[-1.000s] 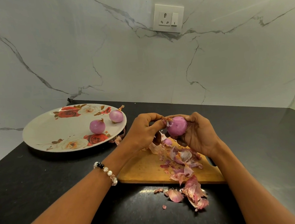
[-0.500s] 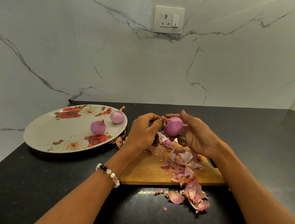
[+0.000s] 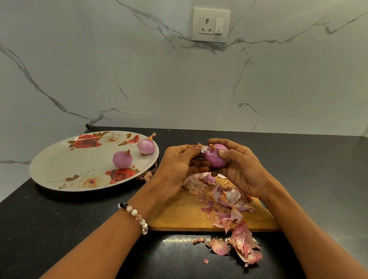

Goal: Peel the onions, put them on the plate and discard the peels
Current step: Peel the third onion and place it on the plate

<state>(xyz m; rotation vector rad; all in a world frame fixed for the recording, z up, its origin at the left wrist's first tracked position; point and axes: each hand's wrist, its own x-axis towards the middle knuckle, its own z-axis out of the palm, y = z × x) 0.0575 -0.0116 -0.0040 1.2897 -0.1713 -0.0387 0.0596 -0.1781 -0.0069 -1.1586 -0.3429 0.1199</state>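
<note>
My right hand [image 3: 241,167] grips a purple onion [image 3: 213,158] above the far end of the wooden cutting board [image 3: 180,213], thumb across its front. My left hand [image 3: 176,164] pinches a scrap of peel [image 3: 202,147] at the onion's top. Two peeled onions lie on the floral plate [image 3: 58,168] to the left: one [image 3: 122,159] near its middle right, another [image 3: 146,146] by the far right rim. Loose pink peels [image 3: 226,204] cover the board's right half, and more peels [image 3: 243,245] spill onto the black counter in front.
The black counter [image 3: 53,228] meets a marble wall with a white socket [image 3: 211,24] behind. A small peel [image 3: 148,176] lies between plate and board. The counter's front edge runs just below the spilled peels.
Both hands have turned the onion a little and shifted slightly; my right thumb now lies across the onion's front. My left fingers still pinch the peel at the top.
</note>
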